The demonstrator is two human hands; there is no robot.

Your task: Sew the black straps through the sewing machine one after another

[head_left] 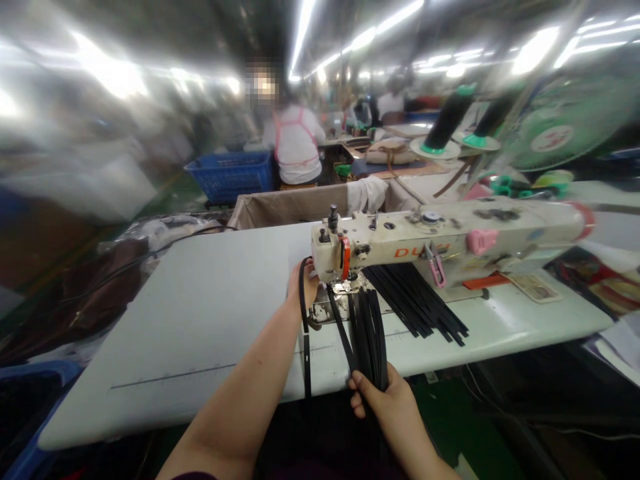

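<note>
Bundle of thin black straps [370, 333] lying lengthwise across the desk's [200, 313] near edge, far ends under the needle; one strap [305, 333] looping, hanging over the edge.

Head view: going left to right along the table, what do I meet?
Left hand with a black strap → right hand gripping a strap bundle → loose straps → pink clip → red handwheel.

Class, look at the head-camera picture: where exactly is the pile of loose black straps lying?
The pile of loose black straps lies on the white table, right of centre, under the sewing machine arm, beyond the right hand.
</note>
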